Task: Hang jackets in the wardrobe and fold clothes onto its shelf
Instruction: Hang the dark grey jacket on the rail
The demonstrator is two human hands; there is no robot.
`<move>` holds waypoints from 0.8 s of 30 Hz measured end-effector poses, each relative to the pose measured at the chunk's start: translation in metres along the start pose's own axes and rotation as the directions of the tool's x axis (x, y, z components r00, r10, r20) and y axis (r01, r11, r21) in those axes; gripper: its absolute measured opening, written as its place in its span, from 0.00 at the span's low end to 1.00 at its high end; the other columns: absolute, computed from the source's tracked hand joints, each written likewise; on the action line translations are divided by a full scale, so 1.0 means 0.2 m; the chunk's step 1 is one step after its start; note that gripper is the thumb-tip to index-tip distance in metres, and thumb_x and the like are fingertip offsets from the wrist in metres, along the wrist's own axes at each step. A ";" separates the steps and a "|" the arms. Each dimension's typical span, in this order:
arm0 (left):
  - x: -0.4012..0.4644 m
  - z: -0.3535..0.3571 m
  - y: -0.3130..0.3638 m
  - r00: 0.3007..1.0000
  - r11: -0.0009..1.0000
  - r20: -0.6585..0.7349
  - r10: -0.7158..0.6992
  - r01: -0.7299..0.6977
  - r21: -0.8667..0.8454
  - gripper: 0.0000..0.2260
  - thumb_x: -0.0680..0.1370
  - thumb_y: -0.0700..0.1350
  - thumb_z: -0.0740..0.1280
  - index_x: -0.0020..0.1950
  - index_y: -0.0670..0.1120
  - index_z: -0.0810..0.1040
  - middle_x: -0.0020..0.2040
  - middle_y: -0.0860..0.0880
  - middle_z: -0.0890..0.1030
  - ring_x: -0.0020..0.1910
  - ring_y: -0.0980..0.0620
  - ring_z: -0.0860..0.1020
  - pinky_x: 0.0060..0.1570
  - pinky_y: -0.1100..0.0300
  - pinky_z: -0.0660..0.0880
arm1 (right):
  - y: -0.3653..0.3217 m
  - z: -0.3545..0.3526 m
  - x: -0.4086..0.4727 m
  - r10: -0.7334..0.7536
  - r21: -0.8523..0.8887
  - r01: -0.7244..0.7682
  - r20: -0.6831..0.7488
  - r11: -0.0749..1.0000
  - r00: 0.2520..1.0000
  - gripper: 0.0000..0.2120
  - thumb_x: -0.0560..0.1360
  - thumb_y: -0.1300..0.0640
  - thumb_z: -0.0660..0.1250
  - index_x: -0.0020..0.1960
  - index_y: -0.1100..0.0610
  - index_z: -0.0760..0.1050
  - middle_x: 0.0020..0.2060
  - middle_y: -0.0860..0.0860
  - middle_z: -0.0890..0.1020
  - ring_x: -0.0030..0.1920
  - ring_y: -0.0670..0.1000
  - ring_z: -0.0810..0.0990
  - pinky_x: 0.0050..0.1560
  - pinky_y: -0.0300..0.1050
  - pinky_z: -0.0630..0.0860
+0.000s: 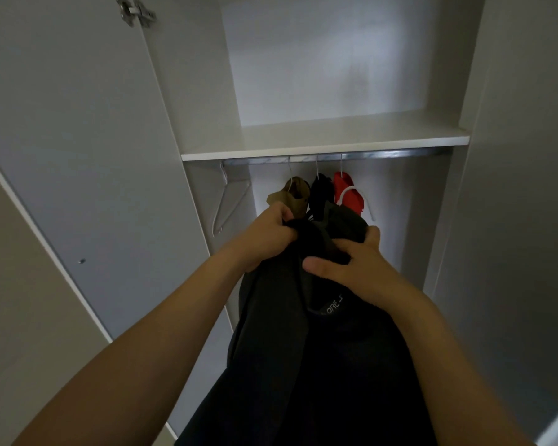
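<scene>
While both hands hold it up at frame centre, the dark jacket [319,365] hangs in front of the wardrobe opening and runs down out of the bottom edge. Left hand [264,239] sits centre-left, fingers curled round a bunch of the fabric at the jacket's top. Right hand [348,262] is just right of it, thumb pressed across the front of the cloth, fingers wrapped round behind, so also gripping. The hands are near each other, with a fold of fabric between them. Pale lettering shows on the jacket's inner collar below the right hand; too partial to read.

Shelf [322,146] crosses the middle of the frame, white. Rail [335,156] runs directly under its front edge, metal. On the rail, left to right: a bare wire hanger [226,201] close to the left wall, then a tan garment [290,194], a black garment [319,191] and a red garment [348,191] packed side by side. A white cord loops off the red one. The jacket's top edge overlaps the lower parts of these three in the picture; cannot tell if it touches them. It is not on the rail and below shelf level.

Door [78,156] stands open at left, hinge [136,11] at upper left. Grey side panel fills the right of the frame.
</scene>
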State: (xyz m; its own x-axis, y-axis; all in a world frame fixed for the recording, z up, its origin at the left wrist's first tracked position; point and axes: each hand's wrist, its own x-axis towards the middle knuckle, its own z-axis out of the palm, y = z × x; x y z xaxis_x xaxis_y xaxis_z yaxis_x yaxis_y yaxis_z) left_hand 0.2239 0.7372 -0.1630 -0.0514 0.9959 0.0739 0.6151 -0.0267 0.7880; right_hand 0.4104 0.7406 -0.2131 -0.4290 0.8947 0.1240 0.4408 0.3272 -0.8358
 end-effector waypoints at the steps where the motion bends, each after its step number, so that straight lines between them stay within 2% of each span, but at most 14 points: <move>1: 0.00 0.00 0.00 1.000 1.000 0.000 -0.008 0.008 -0.013 0.07 0.78 0.41 0.65 0.52 0.49 0.69 0.48 0.43 0.76 0.44 0.47 0.76 0.48 0.48 0.78 | 0.00 0.00 0.00 0.004 -0.056 -0.004 0.003 0.998 1.000 0.30 0.51 0.21 0.67 0.47 0.35 0.72 0.48 0.37 0.54 0.55 0.46 0.66 0.56 0.41 0.70; 3: 0.01 0.00 0.01 1.000 1.000 0.003 -0.002 0.002 -0.022 0.08 0.78 0.41 0.65 0.54 0.46 0.70 0.47 0.44 0.75 0.44 0.48 0.75 0.49 0.49 0.77 | 0.01 0.01 0.02 -0.013 -0.150 0.011 -0.010 0.989 1.000 0.28 0.55 0.27 0.72 0.50 0.37 0.71 0.50 0.38 0.53 0.56 0.48 0.66 0.57 0.42 0.70; 6: 0.01 0.01 0.03 1.000 1.000 0.019 0.017 -0.017 -0.017 0.09 0.78 0.41 0.66 0.57 0.43 0.71 0.46 0.45 0.74 0.44 0.48 0.74 0.47 0.52 0.75 | 0.02 0.04 0.04 -0.063 -0.245 0.039 -0.088 0.969 0.994 0.13 0.67 0.45 0.73 0.46 0.44 0.72 0.58 0.43 0.55 0.52 0.49 0.71 0.54 0.42 0.74; 9: 0.01 0.02 0.04 0.999 0.999 0.039 0.027 -0.026 -0.032 0.05 0.78 0.41 0.66 0.50 0.46 0.70 0.46 0.45 0.74 0.43 0.49 0.74 0.43 0.55 0.73 | 0.02 0.05 0.05 -0.044 -0.242 0.011 -0.131 0.970 0.990 0.07 0.71 0.52 0.70 0.41 0.48 0.71 0.63 0.50 0.59 0.46 0.49 0.73 0.49 0.43 0.75; 11: 0.02 0.02 0.04 0.999 0.999 0.031 0.028 -0.026 -0.041 0.06 0.77 0.40 0.65 0.49 0.47 0.69 0.45 0.45 0.74 0.43 0.48 0.74 0.41 0.56 0.73 | 0.03 0.04 0.04 0.022 -0.101 -0.027 -0.044 0.995 0.999 0.06 0.72 0.49 0.69 0.42 0.48 0.73 0.62 0.47 0.58 0.47 0.47 0.73 0.50 0.43 0.75; 13: 0.03 0.01 0.04 1.000 0.997 0.014 -0.001 0.002 -0.078 0.06 0.77 0.39 0.66 0.51 0.46 0.70 0.47 0.42 0.75 0.46 0.44 0.75 0.46 0.51 0.75 | 0.04 0.02 0.02 0.072 0.019 -0.073 0.038 0.997 0.997 0.09 0.72 0.41 0.68 0.45 0.45 0.73 0.59 0.42 0.56 0.48 0.45 0.72 0.48 0.39 0.74; 15: 0.04 0.01 0.04 0.999 0.993 0.021 -0.032 0.034 -0.110 0.07 0.77 0.40 0.67 0.52 0.45 0.71 0.50 0.40 0.76 0.49 0.42 0.76 0.53 0.46 0.77 | 0.05 0.02 -0.01 0.067 0.023 -0.069 0.051 0.997 0.996 0.18 0.66 0.31 0.68 0.48 0.42 0.73 0.56 0.40 0.55 0.50 0.43 0.70 0.51 0.38 0.72; 17: 0.05 0.02 0.05 0.999 0.992 0.028 -0.036 0.039 -0.124 0.07 0.76 0.40 0.67 0.52 0.45 0.71 0.49 0.40 0.76 0.48 0.43 0.76 0.53 0.46 0.77 | 0.06 0.01 -0.03 0.069 0.035 -0.071 0.040 0.997 0.997 0.31 0.57 0.24 0.65 0.53 0.41 0.72 0.58 0.40 0.55 0.55 0.45 0.69 0.57 0.41 0.71; 19: 0.06 0.02 0.06 0.999 0.990 0.015 -0.040 0.042 -0.133 0.07 0.76 0.40 0.68 0.52 0.45 0.72 0.49 0.41 0.76 0.48 0.43 0.76 0.54 0.46 0.77 | 0.07 0.01 -0.04 0.080 0.028 -0.081 0.051 0.996 0.996 0.41 0.51 0.21 0.65 0.59 0.41 0.70 0.60 0.40 0.55 0.59 0.48 0.66 0.62 0.45 0.70; 21: 0.08 0.02 0.06 0.999 0.990 0.005 -0.041 0.041 -0.136 0.06 0.76 0.40 0.67 0.50 0.46 0.72 0.50 0.41 0.76 0.49 0.43 0.76 0.53 0.47 0.77 | 0.07 0.01 -0.03 0.060 -0.067 -0.058 0.028 0.996 0.998 0.48 0.49 0.21 0.66 0.63 0.42 0.69 0.57 0.39 0.53 0.60 0.48 0.64 0.65 0.47 0.69; 22: 0.08 0.03 0.07 0.999 0.990 0.010 -0.037 0.038 -0.135 0.05 0.76 0.39 0.67 0.49 0.46 0.72 0.49 0.41 0.76 0.48 0.44 0.76 0.52 0.48 0.77 | 0.07 0.02 -0.03 0.041 -0.107 -0.040 0.009 0.993 0.999 0.47 0.50 0.22 0.68 0.64 0.43 0.69 0.56 0.39 0.53 0.60 0.48 0.64 0.65 0.47 0.68; 24: 0.09 0.04 0.07 0.999 0.990 0.020 -0.026 0.028 -0.138 0.05 0.77 0.39 0.65 0.47 0.47 0.71 0.49 0.40 0.76 0.47 0.43 0.76 0.51 0.49 0.76 | 0.06 0.02 -0.01 0.002 -0.133 -0.004 -0.014 0.991 1.000 0.36 0.58 0.29 0.72 0.61 0.42 0.70 0.57 0.40 0.54 0.60 0.48 0.65 0.65 0.46 0.70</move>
State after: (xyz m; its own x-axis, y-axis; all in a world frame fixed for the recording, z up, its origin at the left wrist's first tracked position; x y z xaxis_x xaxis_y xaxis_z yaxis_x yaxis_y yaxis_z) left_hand 0.2379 0.7547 -0.1554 -0.0512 0.9978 0.0413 0.4988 -0.0102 0.8666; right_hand 0.4131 0.7413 -0.2263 -0.4169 0.8996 0.1300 0.5435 0.3614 -0.7576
